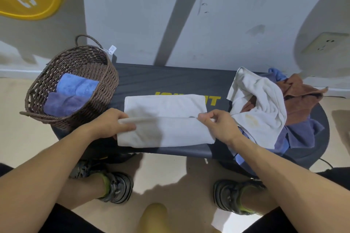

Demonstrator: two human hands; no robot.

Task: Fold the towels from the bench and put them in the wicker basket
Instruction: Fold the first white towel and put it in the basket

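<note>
Both grips, left hand [111, 123] and right hand [217, 125], pinch the white rectangular terry towel's [164, 119] raised fold edge; long axis left-right, brown wicker basket [106, 79] nearer left.

Bare forearms, no sleeves; black shorts [333, 176]; grey chunky sneakers [117, 187] w/ yellow-green socks [106, 182].

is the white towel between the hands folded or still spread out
Partly folded: the white towel lies doubled on the bench, near half turned over, left hand and right hand pinching the fold.
</note>
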